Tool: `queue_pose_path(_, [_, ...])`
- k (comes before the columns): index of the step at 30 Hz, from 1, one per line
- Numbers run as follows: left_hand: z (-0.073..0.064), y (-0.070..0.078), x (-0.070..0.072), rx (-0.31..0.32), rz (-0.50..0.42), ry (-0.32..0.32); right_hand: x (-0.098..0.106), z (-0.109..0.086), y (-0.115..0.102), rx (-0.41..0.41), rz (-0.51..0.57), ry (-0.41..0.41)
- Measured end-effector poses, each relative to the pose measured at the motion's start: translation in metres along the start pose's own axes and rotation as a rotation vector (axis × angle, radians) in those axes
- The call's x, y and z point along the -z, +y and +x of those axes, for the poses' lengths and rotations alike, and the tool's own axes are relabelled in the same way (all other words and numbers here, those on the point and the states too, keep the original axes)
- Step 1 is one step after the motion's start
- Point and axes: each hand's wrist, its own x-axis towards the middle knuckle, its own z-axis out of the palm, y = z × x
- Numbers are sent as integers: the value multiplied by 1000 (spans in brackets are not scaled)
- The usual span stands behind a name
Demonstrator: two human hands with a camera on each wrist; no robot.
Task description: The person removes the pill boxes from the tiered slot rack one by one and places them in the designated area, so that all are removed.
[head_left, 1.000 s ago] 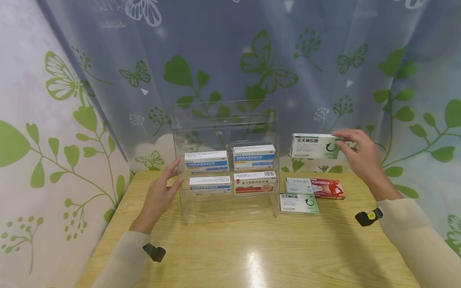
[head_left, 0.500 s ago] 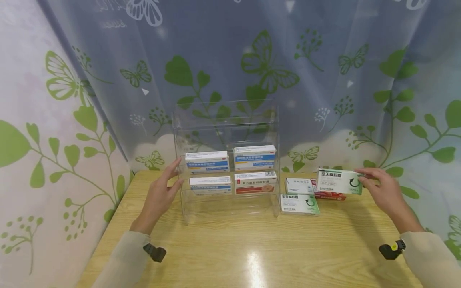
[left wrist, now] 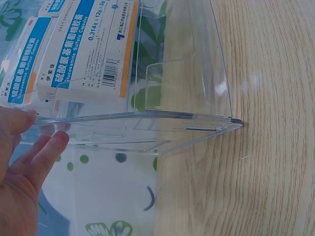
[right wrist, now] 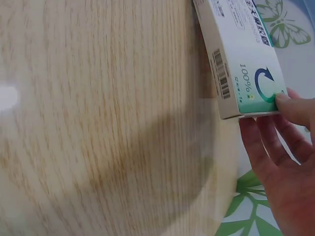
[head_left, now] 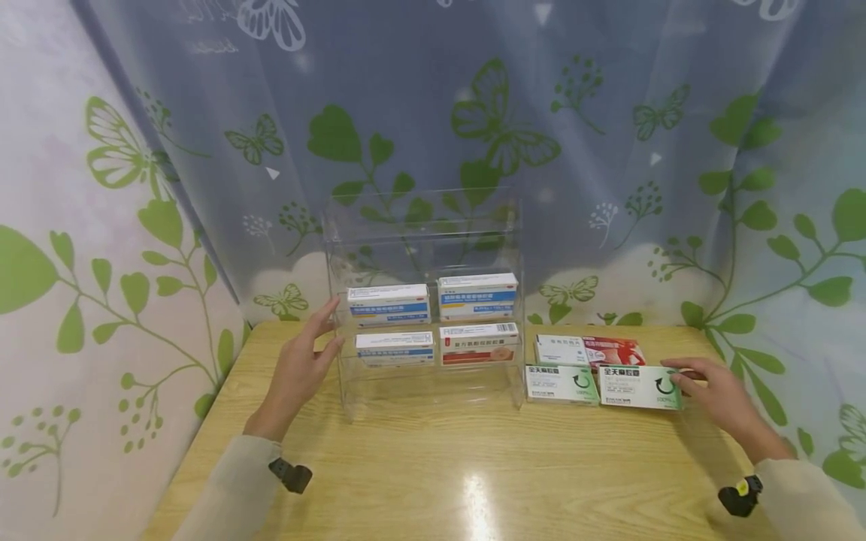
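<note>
Plastic rack [head_left: 433,385] holds four boxes [head_left: 477,302].

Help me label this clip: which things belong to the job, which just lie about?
Likely the job:
Tianma capsule box in the right hand
clear rack the left hand grips
racked glucosamine boxes, red-striped box
second Tianma box, white box, red box

Likely just background:
butterfly-print curtain, black wristbands

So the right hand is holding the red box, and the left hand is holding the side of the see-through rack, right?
Not quite: the right hand is holding a white-and-green box, not the red box. The right wrist view shows its fingers at the green end. The left hand is indeed holding the side of the see-through rack.
</note>
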Motion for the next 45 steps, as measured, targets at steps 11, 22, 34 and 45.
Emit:
queue_pose_path(11, [0,-2,0,-2,-1,-3,-11,12,8,-110,19,-64])
queue_pose_path(22, [0,-2,0,-23,4,8,-19,8,14,-159,-6,-61])
queue_pose_path(34, [0,-2,0,-21,14,5,-27,8,19,-146,-8,-30])
queue_pose_path(45, [-1,0,1,8,-3,-16,-37,16,-6,-32,-54,101])
